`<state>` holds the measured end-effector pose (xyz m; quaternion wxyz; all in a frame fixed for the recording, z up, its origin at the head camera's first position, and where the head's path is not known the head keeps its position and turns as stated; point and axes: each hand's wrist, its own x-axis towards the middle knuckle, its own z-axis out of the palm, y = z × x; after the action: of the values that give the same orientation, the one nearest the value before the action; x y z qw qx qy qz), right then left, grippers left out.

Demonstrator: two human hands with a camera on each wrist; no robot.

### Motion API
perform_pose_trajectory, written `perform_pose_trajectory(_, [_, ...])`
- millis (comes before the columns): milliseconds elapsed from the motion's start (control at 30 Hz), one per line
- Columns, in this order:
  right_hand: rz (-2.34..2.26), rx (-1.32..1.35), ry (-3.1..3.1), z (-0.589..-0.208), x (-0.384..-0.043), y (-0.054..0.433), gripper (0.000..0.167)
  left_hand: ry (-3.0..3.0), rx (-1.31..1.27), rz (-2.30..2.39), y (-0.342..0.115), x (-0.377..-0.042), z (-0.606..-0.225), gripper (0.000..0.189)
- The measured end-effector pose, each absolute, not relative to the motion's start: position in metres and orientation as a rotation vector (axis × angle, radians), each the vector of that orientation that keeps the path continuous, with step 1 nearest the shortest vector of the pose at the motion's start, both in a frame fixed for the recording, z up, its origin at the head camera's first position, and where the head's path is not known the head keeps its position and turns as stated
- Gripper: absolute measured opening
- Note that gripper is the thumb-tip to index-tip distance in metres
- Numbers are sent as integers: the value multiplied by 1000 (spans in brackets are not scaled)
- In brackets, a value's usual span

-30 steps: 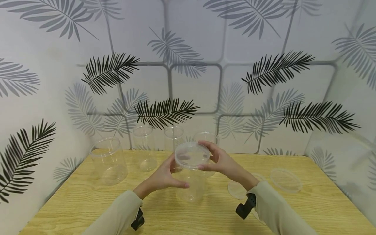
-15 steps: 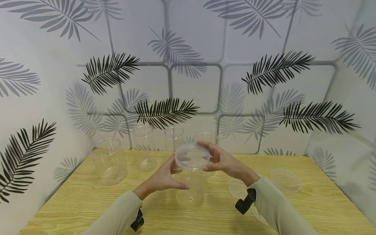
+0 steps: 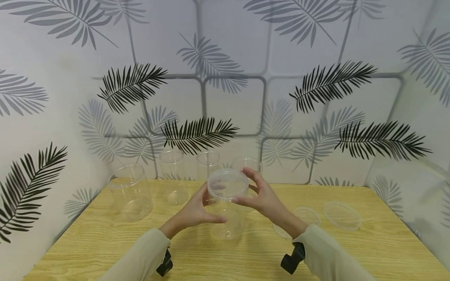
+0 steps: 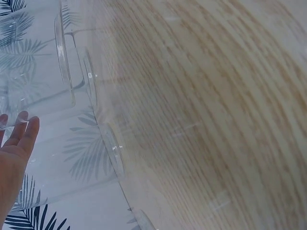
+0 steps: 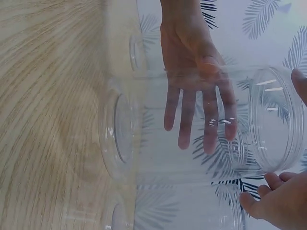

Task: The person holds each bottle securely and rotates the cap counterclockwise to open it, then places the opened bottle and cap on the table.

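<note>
A clear cylindrical jar [image 3: 227, 226] stands upright on the table in the head view. A round clear lid [image 3: 227, 184] sits at its top; whether it is fully seated cannot be told. My left hand [image 3: 194, 212] holds the jar's side, thumb in front; in the right wrist view the left hand's fingers [image 5: 186, 120] show spread behind the see-through wall. With thumb and fingers, my right hand [image 3: 264, 200] grips the lid's right edge; part of that right hand [image 5: 283, 201] shows at the lid end in the right wrist view.
Behind, a wide clear jar [image 3: 130, 195], a tall one [image 3: 172, 179], another narrow one [image 3: 207, 158] and a further jar [image 3: 247, 162] stand open-topped. Loose round lids [image 3: 342, 215] lie to the right, one lid [image 3: 309, 212] partly under my right forearm. A patterned wall closes the table's back.
My right hand has turned around the lid's edge, its thumb now further left and its wrist nearer. The lid has shifted slightly left. My left hand has stayed on the jar.
</note>
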<state>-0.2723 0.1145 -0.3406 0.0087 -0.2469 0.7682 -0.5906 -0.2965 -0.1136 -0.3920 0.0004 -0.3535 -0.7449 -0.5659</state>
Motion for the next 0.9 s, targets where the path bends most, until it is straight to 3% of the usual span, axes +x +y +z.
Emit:
perform_pose_trajectory(400, [-1807, -910, 2287, -340, -280, 122, 77, -2342, -1139, -1812, -113, -296, -391, 97])
perform_pose_trajectory(667, [-1713, -1109, 1936, -336, -295, 139, 74, -2361, -1205, -1820, -113, -292, -390, 100])
perform_pose_trajectory(900, [-1702, -1132, 1870, -336, -298, 141, 76, -2388, -1200, -1820, -112, -292, -390, 101])
